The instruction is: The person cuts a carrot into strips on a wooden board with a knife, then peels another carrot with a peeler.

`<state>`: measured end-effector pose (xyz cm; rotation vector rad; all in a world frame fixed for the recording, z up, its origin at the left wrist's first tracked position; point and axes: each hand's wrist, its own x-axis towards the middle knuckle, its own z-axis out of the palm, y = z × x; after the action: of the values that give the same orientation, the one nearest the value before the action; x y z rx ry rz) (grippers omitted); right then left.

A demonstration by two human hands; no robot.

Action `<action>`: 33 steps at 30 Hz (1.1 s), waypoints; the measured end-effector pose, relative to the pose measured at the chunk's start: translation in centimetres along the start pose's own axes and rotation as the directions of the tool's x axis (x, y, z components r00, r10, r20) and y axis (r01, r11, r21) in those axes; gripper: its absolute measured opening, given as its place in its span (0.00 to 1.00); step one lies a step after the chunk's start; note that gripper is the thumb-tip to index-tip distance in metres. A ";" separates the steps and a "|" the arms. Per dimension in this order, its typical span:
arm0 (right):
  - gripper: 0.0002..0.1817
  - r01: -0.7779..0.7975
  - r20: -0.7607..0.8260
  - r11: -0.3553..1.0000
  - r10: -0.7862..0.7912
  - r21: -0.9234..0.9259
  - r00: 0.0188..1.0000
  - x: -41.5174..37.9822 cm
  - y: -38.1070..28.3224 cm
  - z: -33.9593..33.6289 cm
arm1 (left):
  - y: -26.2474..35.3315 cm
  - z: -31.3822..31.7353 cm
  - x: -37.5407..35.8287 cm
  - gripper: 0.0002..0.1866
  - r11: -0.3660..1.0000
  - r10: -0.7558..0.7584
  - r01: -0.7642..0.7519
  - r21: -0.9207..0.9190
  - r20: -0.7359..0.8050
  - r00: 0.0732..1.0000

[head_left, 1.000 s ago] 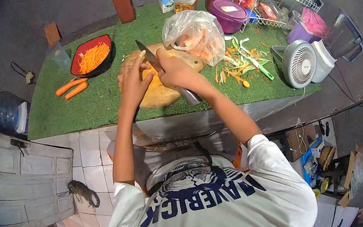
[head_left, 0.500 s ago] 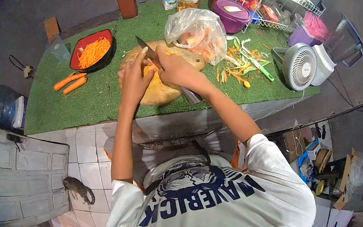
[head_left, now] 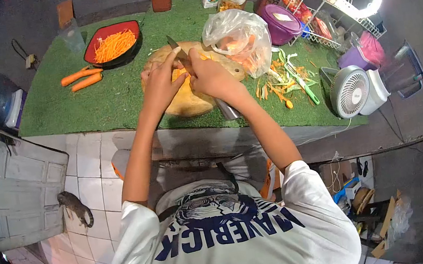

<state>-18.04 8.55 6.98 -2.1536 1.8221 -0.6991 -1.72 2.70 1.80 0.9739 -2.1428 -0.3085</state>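
Over the round wooden cutting board (head_left: 186,105), my right hand (head_left: 209,75) is closed on a knife (head_left: 183,59). The blade points away from me with its tip past my fingers, and the thick handle (head_left: 227,109) sticks out below my wrist. My left hand (head_left: 161,82) rests on the board just left of the blade, fingers bent over orange carrot pieces (head_left: 178,74), which show between thumb and forefinger. Part of the pieces is hidden under both hands. A clear plastic bag (head_left: 235,29) with orange contents lies against the board's right edge.
Shredded carrot fills a red-and-black bowl (head_left: 113,46) at the back left, near two carrots (head_left: 86,82). Peelings and a green-handled peeler (head_left: 305,89) lie right of the board. A small fan (head_left: 351,92) stands at the right. A cat (head_left: 76,207) is on the floor.
The camera view has shifted and turned slightly, so the table sits a little differently in the picture. Both hands stay on the board, with the knife in nearly the same position.
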 end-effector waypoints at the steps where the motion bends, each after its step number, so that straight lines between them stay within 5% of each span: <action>1: 0.20 -0.024 -0.001 1.000 0.024 -0.013 1.000 0.0 -0.1 0.0 | 0.1 0.0 0.0 0.38 1.000 0.000 0.000 0.014 0.003 1.000; 17: 0.20 -0.101 0.025 0.991 0.103 -0.089 0.994 0.4 -1.5 -0.1 | -0.8 0.0 -0.2 0.38 0.996 -0.083 0.084 -0.035 0.041 0.996; 22: 0.23 -0.090 0.059 0.985 0.100 -0.148 0.993 0.6 -1.9 -0.2 | -1.5 0.6 -0.1 0.41 0.981 -0.179 0.164 -0.108 -0.146 0.973; 33: 0.25 -0.092 0.071 0.978 0.108 -0.189 0.992 0.4 -2.6 -0.6 | -1.7 0.3 -0.2 0.40 0.964 -0.240 0.221 -0.145 -0.134 0.961</action>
<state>-16.07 8.77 8.75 -2.1480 2.0070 -0.4282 -0.91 1.67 0.61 1.1369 -1.8513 -0.4666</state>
